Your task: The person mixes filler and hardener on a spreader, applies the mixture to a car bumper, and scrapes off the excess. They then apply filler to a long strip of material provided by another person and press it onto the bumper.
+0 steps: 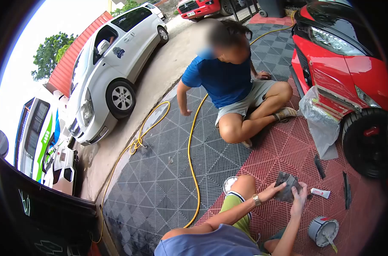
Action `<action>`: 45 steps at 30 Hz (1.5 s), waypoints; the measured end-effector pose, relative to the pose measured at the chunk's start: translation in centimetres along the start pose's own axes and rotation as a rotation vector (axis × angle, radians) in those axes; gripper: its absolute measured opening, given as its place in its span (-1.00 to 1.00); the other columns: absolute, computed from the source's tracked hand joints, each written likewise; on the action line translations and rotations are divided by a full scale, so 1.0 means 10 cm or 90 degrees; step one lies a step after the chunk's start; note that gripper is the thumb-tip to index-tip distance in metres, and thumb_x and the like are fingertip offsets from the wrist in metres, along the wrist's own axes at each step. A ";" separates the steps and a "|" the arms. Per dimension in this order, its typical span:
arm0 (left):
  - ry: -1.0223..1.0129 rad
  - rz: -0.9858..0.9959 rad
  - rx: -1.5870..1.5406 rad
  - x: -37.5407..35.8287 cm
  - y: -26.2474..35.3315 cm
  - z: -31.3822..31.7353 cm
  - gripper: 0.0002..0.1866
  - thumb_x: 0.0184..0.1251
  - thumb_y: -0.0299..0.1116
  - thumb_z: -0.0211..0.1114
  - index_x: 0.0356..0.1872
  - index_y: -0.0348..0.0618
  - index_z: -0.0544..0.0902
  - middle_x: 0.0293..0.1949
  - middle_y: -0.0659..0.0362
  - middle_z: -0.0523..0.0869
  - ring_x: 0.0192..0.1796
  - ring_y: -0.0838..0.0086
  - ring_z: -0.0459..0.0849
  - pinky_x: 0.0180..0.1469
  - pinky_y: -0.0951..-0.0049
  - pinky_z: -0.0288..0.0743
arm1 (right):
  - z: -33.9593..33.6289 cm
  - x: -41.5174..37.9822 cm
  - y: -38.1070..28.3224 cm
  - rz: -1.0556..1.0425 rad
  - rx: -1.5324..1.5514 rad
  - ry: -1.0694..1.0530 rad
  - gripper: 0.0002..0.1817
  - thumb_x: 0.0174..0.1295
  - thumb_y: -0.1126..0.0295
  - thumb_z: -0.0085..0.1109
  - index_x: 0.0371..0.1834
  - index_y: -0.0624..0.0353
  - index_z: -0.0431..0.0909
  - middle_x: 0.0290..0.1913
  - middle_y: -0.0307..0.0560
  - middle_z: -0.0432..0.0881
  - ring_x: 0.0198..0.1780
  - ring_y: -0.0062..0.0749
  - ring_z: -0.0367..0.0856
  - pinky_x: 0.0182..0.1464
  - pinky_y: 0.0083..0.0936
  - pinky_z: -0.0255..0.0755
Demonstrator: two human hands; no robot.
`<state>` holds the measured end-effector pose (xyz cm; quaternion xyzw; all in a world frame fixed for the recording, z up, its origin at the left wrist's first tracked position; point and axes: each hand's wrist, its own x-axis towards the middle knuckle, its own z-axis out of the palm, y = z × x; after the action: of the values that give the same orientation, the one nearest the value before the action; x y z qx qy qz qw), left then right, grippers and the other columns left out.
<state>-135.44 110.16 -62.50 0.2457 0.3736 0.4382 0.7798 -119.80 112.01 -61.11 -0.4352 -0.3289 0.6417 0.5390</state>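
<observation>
My left hand (270,191), with a watch on its wrist, holds the left side of a dark grey flat piece (284,193). On the piece's right side, the fingers of my right hand (300,197) are closed around its edge. The piece is above the red floor tiles, in front of my bent knee. Just right of my right hand lies a white tube with a red end (320,193). Nearer to me stands an open tub (323,231) with a stick or spatula in it.
Another person (223,85) sits cross-legged ahead. A red car (347,68) with plastic sheeting (317,123) is at the right. Dark strips (347,190) lie near its wheel. A yellow hose (193,168) crosses the floor. A white van (117,59) stands at left.
</observation>
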 end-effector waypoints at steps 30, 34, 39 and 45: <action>-0.027 0.137 0.379 -0.05 -0.30 0.49 -0.73 0.38 -0.33 0.19 -0.08 -0.36 0.59 -0.21 0.19 0.70 -0.20 0.64 0.59 -0.12 0.57 0.49 | -0.36 -0.31 -0.12 -0.136 -0.190 0.289 -0.74 0.17 0.56 0.17 -0.06 0.22 0.45 -0.22 -0.22 0.55 -0.14 -0.57 0.50 -0.03 -0.55 0.40; -0.183 -0.303 0.309 0.08 -0.07 0.23 -0.67 0.38 -0.24 0.21 -0.03 -0.33 0.57 -0.15 0.19 0.68 -0.16 0.62 0.58 -0.06 0.56 0.47 | -0.54 -0.32 -0.29 -0.153 -0.198 0.167 -0.82 0.24 0.49 0.10 -0.11 0.24 0.49 -0.20 -0.23 0.56 -0.13 -0.58 0.50 -0.06 -0.59 0.39; -0.008 -0.069 0.288 0.13 -0.53 0.37 -0.53 0.39 -0.18 0.18 0.16 -0.32 0.41 0.08 0.14 0.54 0.07 0.49 0.50 0.17 0.44 0.36 | -0.45 -0.39 -0.04 -0.100 -0.148 0.320 -0.73 0.26 0.47 0.08 0.03 0.23 0.52 0.02 -0.19 0.56 0.08 -0.50 0.46 0.19 -0.56 0.27; 0.046 0.001 0.135 0.21 -0.61 0.52 -0.44 0.40 -0.06 0.14 0.16 -0.40 0.43 0.09 0.07 0.53 0.07 0.44 0.47 0.18 0.41 0.30 | -0.62 -0.72 0.06 0.083 -0.014 0.198 -0.80 0.23 0.38 0.21 -0.13 0.19 0.51 -0.21 -0.29 0.57 -0.15 -0.61 0.50 0.02 -0.52 0.41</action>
<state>-127.51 108.70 -64.44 0.3114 0.4457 0.4050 0.7351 -114.14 104.59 -62.68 -0.5555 -0.2197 0.5966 0.5359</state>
